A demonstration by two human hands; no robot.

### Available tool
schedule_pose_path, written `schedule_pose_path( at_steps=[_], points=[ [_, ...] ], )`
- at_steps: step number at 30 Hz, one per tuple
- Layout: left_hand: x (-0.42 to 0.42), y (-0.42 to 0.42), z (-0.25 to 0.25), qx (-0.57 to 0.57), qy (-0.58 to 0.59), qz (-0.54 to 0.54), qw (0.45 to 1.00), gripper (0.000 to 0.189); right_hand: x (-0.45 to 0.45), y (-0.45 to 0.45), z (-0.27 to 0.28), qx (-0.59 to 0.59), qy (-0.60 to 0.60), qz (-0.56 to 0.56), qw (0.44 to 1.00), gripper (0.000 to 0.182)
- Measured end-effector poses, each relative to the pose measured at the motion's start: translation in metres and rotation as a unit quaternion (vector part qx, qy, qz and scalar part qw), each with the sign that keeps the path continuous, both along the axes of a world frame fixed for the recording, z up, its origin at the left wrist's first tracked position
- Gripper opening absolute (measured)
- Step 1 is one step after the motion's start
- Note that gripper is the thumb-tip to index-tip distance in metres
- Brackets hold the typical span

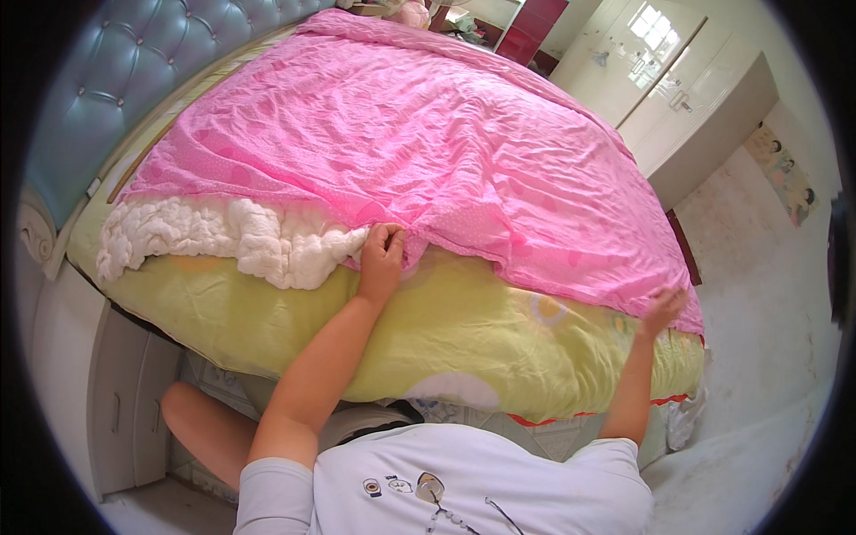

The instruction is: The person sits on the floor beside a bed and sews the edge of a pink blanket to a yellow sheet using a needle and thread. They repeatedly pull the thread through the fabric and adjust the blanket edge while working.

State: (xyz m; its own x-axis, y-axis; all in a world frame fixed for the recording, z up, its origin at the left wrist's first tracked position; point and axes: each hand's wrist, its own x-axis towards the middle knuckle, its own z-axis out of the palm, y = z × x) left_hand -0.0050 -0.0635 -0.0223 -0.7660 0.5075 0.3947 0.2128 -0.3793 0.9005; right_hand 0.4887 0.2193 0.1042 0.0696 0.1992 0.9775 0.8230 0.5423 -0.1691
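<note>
A pink dotted duvet cover (414, 127) lies wrinkled across the bed. From under its near edge on the left sticks out a lumpy white cotton quilt filling (267, 244). My left hand (382, 254) pinches the cover's edge together with the narrow end of the filling, and the cloth is bunched there. Over at the cover's near right corner is my right hand (665, 307), blurred; whether its fingers hold the cloth cannot be made out. Beneath both, a yellow-green patterned sheet (455, 334) covers the bed's near side.
A blue tufted headboard (154, 50) rises at the left, with a white bedside cabinet (127, 401) below it. White wardrobes (669, 87) stand beyond the bed on the right. A wall (756, 321) runs close by the bed's right end.
</note>
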Motion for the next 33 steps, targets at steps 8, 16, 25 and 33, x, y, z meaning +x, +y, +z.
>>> schedule_pose_path(
  at_steps=[8,16,25,33],
  points=[
    [0.001,-0.009,0.009,-0.022,-0.034,-0.053,0.998,0.007,-0.290,-0.197,-0.034,-0.258,-0.331,0.483,0.769,0.022],
    [0.001,-0.010,0.009,-0.040,0.071,-0.040,0.996,0.002,-0.296,-0.144,-0.047,-0.215,-0.368,0.291,0.857,0.010],
    [0.022,-0.007,0.021,-0.051,0.278,-0.091,0.955,0.006,-0.255,-0.138,-0.036,-0.300,-0.279,0.259,0.875,0.006],
    [0.021,-0.006,0.017,-0.061,0.277,-0.119,0.951,0.007,-0.297,-0.236,-0.043,-0.238,-0.416,0.495,0.725,0.011]
  ],
)
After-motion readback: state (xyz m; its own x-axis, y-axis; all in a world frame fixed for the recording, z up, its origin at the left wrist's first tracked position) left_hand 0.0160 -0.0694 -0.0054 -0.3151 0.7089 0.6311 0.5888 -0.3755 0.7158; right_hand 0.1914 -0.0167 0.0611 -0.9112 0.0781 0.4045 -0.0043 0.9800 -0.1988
